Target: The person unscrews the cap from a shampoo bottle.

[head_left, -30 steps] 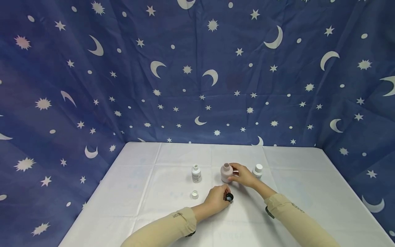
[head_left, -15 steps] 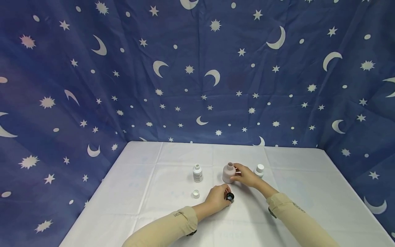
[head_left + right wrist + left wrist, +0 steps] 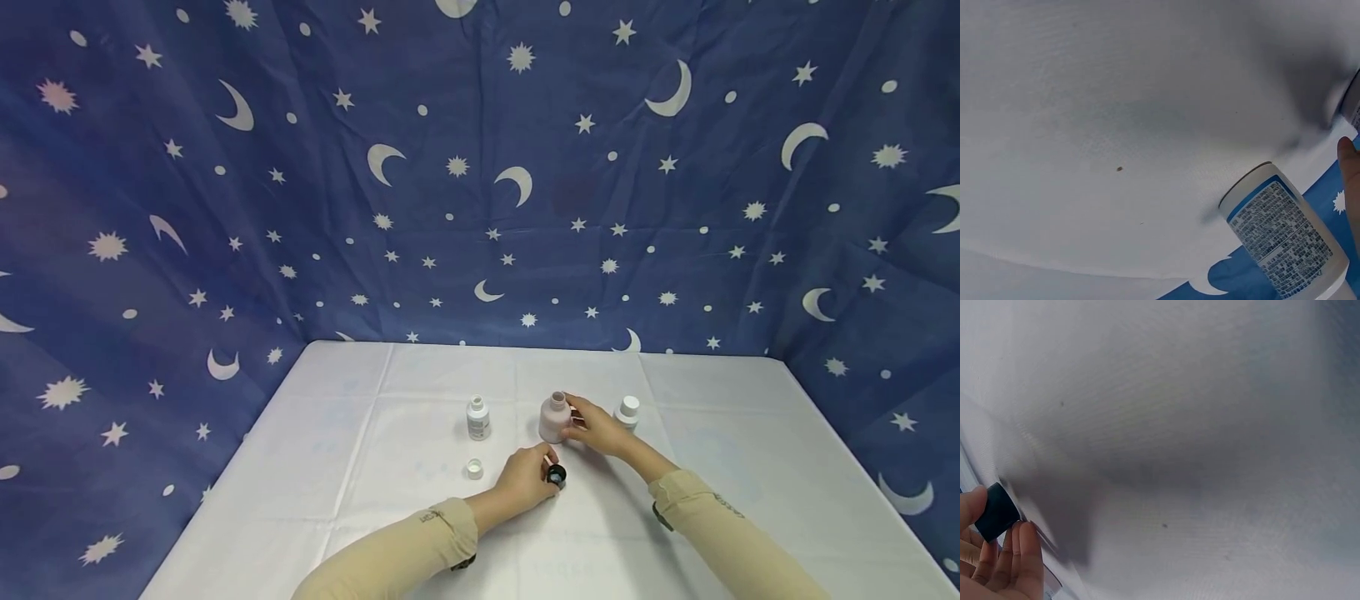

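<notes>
Pink bottle (image 3: 554,422) uncapped, upright on table (image 3: 397,467); right hand (image 3: 597,428) grips its side. Left hand (image 3: 527,477) pinches black cap (image 3: 557,475) nearby. Step looks like uncapping; next move probably calls for settling cap, loosening pinch.

Held cap (image 3: 556,476) before the middle bottle (image 3: 552,422).

A curtained-off tabletop set: dark blue moon-and-star-printed fabric drapes (image 3: 427,192) border 1 white cloth-covered rectangular table (image 3: 405,379) on 3 sides.
</notes>
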`<act>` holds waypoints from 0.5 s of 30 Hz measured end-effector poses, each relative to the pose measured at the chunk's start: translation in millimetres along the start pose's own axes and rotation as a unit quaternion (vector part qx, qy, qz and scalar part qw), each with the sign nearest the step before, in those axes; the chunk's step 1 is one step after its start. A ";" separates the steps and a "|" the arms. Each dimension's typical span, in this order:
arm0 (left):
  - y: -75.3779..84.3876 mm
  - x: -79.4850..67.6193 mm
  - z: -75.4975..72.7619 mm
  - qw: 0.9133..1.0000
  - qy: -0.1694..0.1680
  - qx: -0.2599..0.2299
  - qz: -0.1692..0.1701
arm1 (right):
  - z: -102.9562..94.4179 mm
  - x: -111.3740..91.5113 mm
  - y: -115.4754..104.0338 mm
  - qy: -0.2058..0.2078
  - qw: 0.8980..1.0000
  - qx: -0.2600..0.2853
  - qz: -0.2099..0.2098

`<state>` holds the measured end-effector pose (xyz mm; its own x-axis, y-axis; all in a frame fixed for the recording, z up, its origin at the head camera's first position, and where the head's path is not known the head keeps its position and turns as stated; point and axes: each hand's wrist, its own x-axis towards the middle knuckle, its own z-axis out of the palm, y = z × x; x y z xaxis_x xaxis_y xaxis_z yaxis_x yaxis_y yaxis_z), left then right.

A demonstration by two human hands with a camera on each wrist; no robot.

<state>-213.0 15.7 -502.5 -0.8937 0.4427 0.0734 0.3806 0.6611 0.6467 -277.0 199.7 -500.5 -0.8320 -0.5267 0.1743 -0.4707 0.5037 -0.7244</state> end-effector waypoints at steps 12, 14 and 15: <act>0.0 -2.0 -2.0 1.000 -0.006 -0.018 -0.012 | 1.7 -13.5 -11.3 -0.006 0.995 -0.048 0.083; 0.5 -2.6 -2.8 1.000 -0.006 -0.026 -0.014 | 0.2 -17.0 -13.1 -0.004 0.995 -0.051 0.081; 0.6 -3.0 -3.2 0.999 -0.005 -0.030 -0.015 | -0.9 -19.0 -14.3 -0.005 0.996 -0.052 0.078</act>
<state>-210.7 12.8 -499.9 -0.9023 0.4287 0.0461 0.3383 0.6374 0.6923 -254.7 203.1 -492.8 -0.8949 -0.4425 0.0575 -0.3637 0.6488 -0.6684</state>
